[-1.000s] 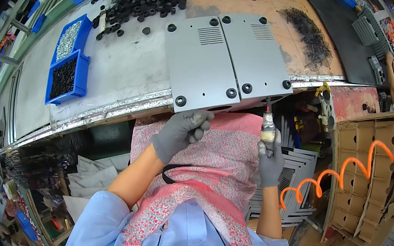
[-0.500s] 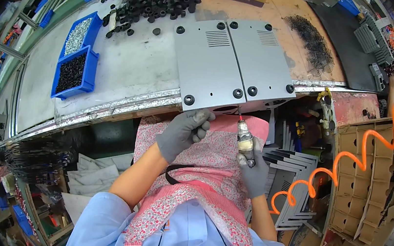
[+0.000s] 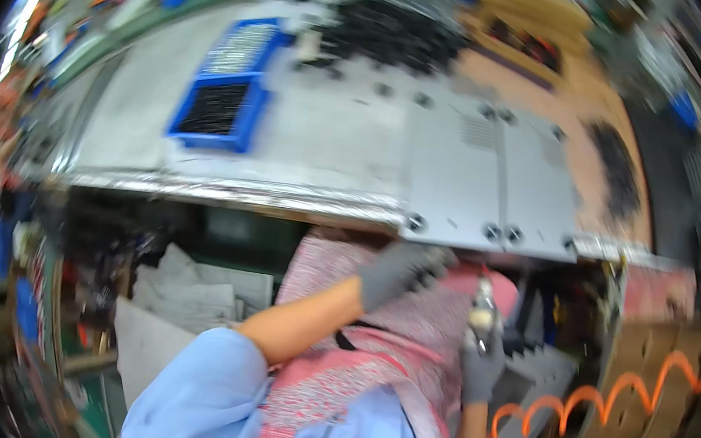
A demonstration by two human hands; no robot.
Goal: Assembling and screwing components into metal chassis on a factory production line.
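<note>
My gloved left hand is just below the table's front edge, close to the left of two grey metal cases. Its fingers look curled, and blur hides whatever they may hold. My gloved right hand grips a power screwdriver, its tip pointing up toward the front of the right grey case. The two cases lie side by side, with vent slots and black round feet near their corners.
On the table's left stand blue bins, one with black screws, one with silvery small parts. Black rubber feet are heaped at the back near an open cardboard box. An orange coiled hose hangs at right before cardboard dividers.
The view has swung, so the table, cases and bins appear farther right and more level. My right hand still holds the screwdriver; my left hand stays near the cases' front edge.
</note>
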